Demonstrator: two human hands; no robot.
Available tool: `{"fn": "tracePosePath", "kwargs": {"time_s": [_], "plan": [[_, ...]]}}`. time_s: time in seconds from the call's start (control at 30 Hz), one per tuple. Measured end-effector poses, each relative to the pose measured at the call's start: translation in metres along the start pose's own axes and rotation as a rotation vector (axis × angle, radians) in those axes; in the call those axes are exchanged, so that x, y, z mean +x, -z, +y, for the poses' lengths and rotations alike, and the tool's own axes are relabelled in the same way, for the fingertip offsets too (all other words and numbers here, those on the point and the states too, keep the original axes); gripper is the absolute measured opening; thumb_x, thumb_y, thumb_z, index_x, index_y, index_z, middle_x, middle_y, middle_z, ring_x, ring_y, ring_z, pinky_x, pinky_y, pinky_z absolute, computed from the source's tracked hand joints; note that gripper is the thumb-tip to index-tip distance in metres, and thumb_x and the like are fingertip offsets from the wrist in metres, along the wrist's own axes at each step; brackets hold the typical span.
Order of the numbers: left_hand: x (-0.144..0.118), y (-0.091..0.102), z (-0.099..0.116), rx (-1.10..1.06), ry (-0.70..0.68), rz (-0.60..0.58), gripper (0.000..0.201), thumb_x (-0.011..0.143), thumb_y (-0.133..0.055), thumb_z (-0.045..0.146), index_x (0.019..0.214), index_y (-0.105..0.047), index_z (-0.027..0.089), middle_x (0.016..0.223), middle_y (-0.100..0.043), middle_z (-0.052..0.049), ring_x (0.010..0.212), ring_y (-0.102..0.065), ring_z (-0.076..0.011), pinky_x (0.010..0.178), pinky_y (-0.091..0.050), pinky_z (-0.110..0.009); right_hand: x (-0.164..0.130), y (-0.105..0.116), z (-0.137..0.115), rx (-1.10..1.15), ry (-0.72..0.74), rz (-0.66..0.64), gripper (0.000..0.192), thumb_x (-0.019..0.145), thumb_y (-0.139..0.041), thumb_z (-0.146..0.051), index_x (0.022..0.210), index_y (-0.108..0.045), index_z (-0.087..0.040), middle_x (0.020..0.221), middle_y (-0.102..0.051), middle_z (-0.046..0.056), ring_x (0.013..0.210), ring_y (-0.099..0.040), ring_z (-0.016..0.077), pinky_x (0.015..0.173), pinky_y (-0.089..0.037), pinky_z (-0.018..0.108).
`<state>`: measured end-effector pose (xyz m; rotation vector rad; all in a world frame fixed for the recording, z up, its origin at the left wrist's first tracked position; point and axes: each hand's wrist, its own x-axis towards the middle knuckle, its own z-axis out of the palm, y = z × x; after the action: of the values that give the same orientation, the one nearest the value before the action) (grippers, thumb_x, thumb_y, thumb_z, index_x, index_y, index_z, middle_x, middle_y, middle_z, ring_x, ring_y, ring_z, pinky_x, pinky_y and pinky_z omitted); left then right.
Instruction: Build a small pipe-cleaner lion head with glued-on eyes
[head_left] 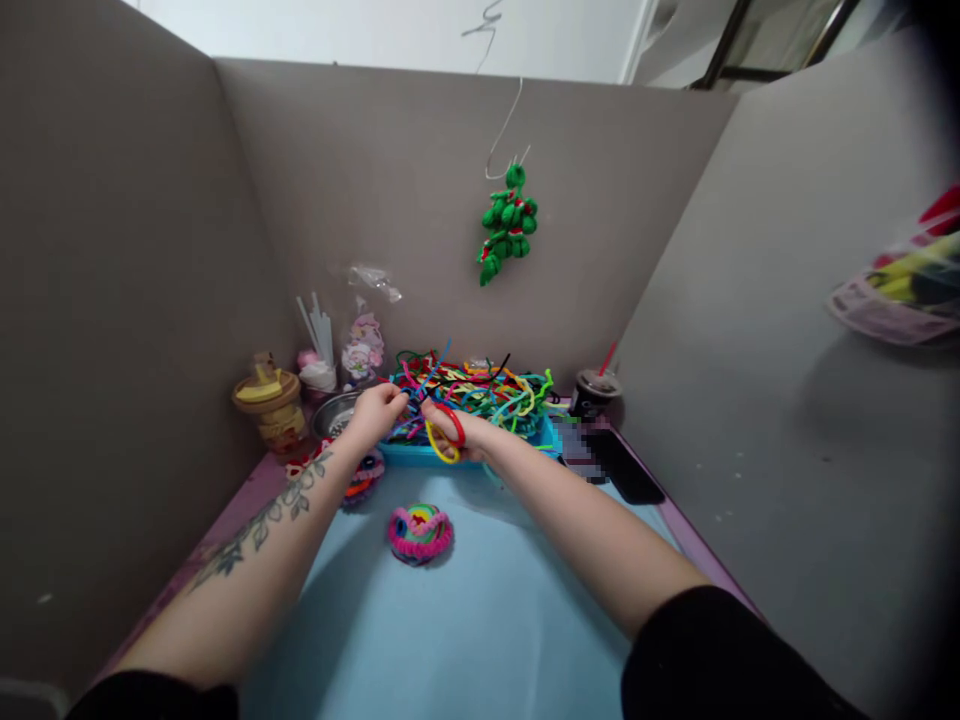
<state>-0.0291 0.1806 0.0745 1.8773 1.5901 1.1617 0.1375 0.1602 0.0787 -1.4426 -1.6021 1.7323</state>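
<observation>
Both hands [379, 408] among pipe cleaners [480, 390]

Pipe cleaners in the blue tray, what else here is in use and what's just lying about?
In use: left hand, right hand, pipe cleaners, blue tray, red-and-yellow loops.
Lying about: pink coil, green ornament, drink cup, phone.

The pipe cleaners [480, 392] heaped far across the worktop [480, 610] look fuzzy and soft, lying in a smooth blue plastic tray [420, 455]. The worktop itself is a matt pale-blue sheet. The scissors [444, 430] have glossy plastic handles, red and yellow. The bowl [334, 412] at far left seems to be shiny metal. The walls [112, 330] are matt grey board.
</observation>
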Motion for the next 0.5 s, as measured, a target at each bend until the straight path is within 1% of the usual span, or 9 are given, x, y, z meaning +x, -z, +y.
{"fn": "tracePosePath", "kwargs": {"time_s": [0.07, 0.1, 0.23, 0.3, 0.4, 0.43, 0.5], "plan": [[0.005, -0.001, -0.005, -0.033, 0.035, 0.011, 0.022, 0.067, -0.053, 0.032, 0.05, -0.05, 0.019, 0.044, -0.05, 0.003, 0.046, -0.041, -0.0118, 0.048, -0.028, -0.023, 0.009, 0.001, -0.003, -0.019, 0.029, 0.074, 0.06, 0.084, -0.025, -0.073, 0.057, -0.034, -0.02, 0.037, -0.032, -0.008, 0.028, -0.029, 0.0048, 0.029, -0.02, 0.015], [0.006, -0.002, -0.007, -0.052, 0.05, 0.016, 0.022, 0.066, -0.053, 0.032, 0.049, -0.05, 0.019, 0.043, -0.05, 0.003, 0.045, -0.041, -0.0116, 0.048, -0.028, -0.023, 0.012, 0.002, -0.003, -0.024, 0.035, 0.086, 0.059, 0.084, -0.029, -0.072, 0.057, -0.035, -0.02, 0.036, -0.032, -0.008, 0.027, -0.028, 0.0047, 0.029, -0.02, 0.016], [0.004, 0.004, -0.008, -0.151, 0.087, 0.038, 0.023, 0.066, -0.055, 0.034, 0.051, -0.053, 0.018, 0.043, -0.05, 0.003, 0.043, -0.04, -0.0103, 0.045, -0.027, -0.022, 0.016, 0.009, 0.001, -0.061, 0.041, 0.031, 0.058, 0.077, -0.05, -0.069, 0.053, -0.046, -0.016, 0.037, -0.045, -0.004, 0.03, -0.038, 0.006, 0.03, -0.025, 0.017], [0.001, 0.012, -0.002, -0.212, 0.101, 0.061, 0.023, 0.068, -0.055, 0.036, 0.055, -0.054, 0.017, 0.045, -0.05, 0.004, 0.041, -0.038, -0.0092, 0.043, -0.026, -0.021, 0.015, 0.013, 0.004, -0.037, 0.069, 0.047, 0.055, 0.074, -0.056, -0.067, 0.053, -0.049, -0.016, 0.039, -0.049, -0.002, 0.031, -0.041, 0.0063, 0.03, -0.026, 0.016], [-0.007, 0.026, 0.011, -0.312, 0.119, 0.094, 0.024, 0.071, -0.054, 0.038, 0.06, -0.054, 0.017, 0.047, -0.05, 0.004, 0.039, -0.035, -0.0076, 0.04, -0.024, -0.02, 0.011, 0.023, 0.008, 0.013, 0.116, 0.134, 0.051, 0.075, -0.058, -0.063, 0.06, -0.052, -0.015, 0.041, -0.05, -0.004, 0.031, -0.04, 0.0054, 0.03, -0.024, 0.015], [-0.012, 0.03, 0.015, -0.343, 0.125, 0.102, 0.024, 0.071, -0.054, 0.039, 0.061, -0.053, 0.017, 0.048, -0.05, 0.005, 0.038, -0.035, -0.0071, 0.04, -0.024, -0.02, 0.01, 0.026, 0.008, 0.021, 0.125, 0.162, 0.05, 0.077, -0.057, -0.063, 0.065, -0.054, -0.015, 0.043, -0.053, -0.003, 0.033, -0.042, 0.0055, 0.031, -0.025, 0.015], [-0.025, 0.037, 0.023, -0.393, 0.135, 0.113, 0.025, 0.072, -0.054, 0.04, 0.063, -0.052, 0.017, 0.049, -0.049, 0.005, 0.038, -0.034, -0.0064, 0.039, -0.024, -0.019, 0.007, 0.034, 0.006, 0.036, 0.142, 0.222, 0.049, 0.08, -0.053, -0.063, 0.077, -0.056, -0.014, 0.053, -0.059, 0.0, 0.04, -0.05, 0.0069, 0.034, -0.03, 0.015]]}}
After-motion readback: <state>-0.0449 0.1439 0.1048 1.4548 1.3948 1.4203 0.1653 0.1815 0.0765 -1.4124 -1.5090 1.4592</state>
